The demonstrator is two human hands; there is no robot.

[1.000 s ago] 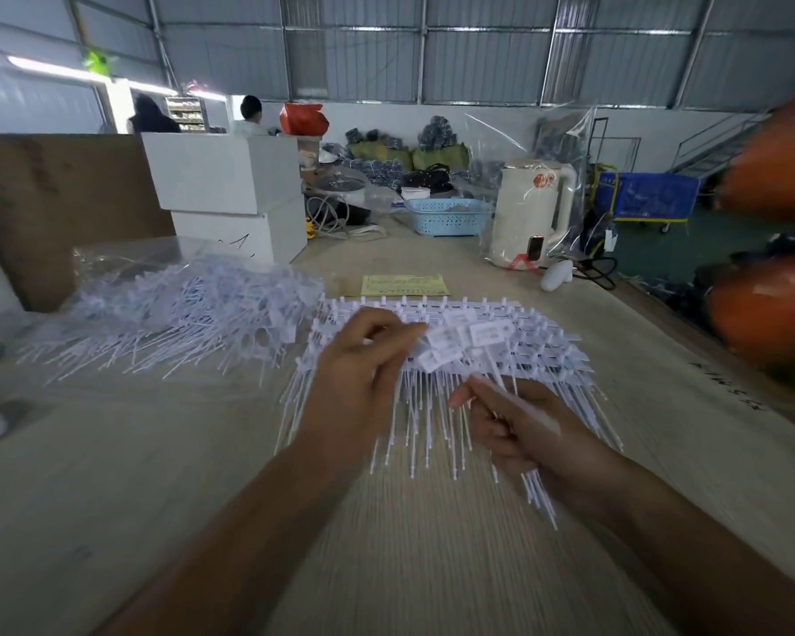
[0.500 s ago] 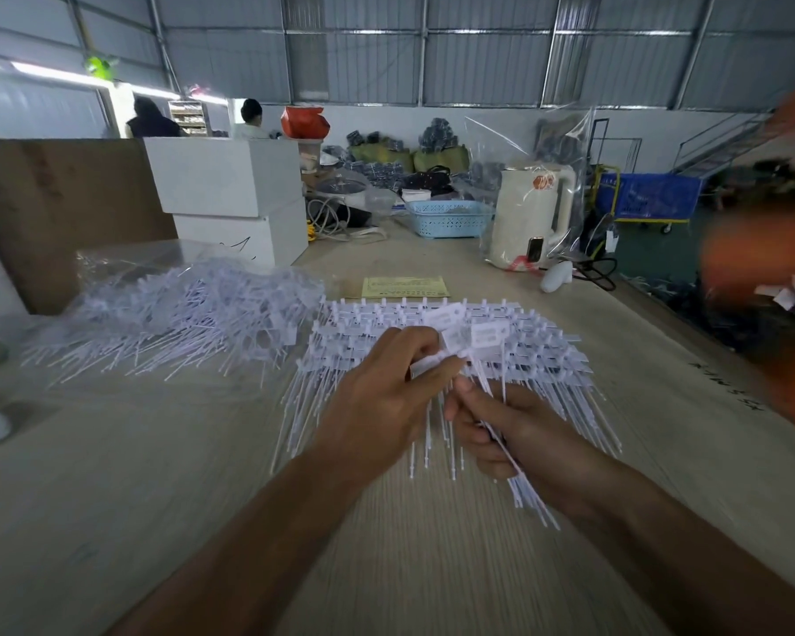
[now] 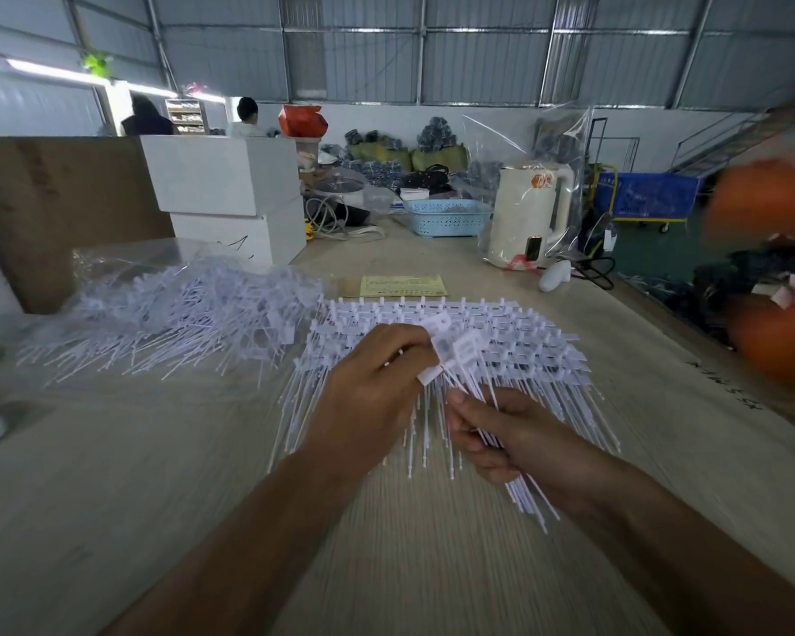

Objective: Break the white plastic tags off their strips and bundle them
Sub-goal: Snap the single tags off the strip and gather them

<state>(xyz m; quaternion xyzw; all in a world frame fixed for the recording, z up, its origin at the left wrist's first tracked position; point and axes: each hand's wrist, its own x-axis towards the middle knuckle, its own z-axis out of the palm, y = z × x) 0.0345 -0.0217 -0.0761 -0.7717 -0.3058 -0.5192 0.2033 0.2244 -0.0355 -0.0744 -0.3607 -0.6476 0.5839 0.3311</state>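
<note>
A fan of white plastic tag strips point(image 3: 515, 332) lies on the table in front of me. My right hand point(image 3: 515, 438) grips a bundle of loose white tags point(image 3: 524, 488) by their stems, with the flat heads pointing up and away. My left hand point(image 3: 372, 397) pinches the head of a white tag point(image 3: 441, 332) at the top of that bundle, just above the strips. The two hands nearly touch. A heap of loose white tags point(image 3: 180, 309) lies on clear plastic to the left.
A yellow paper slip point(image 3: 402, 285) lies behind the strips. White boxes point(image 3: 230, 195), a blue basket point(image 3: 446, 215) and a bagged white kettle point(image 3: 528, 213) stand further back. A blurred orange shape point(image 3: 772, 268) fills the right edge. A brown board point(image 3: 42, 213) leans at left.
My left hand moved from the strips to the heads of the bundle in my right hand. The right hand rose slightly towards it, and both now meet over the strips.
</note>
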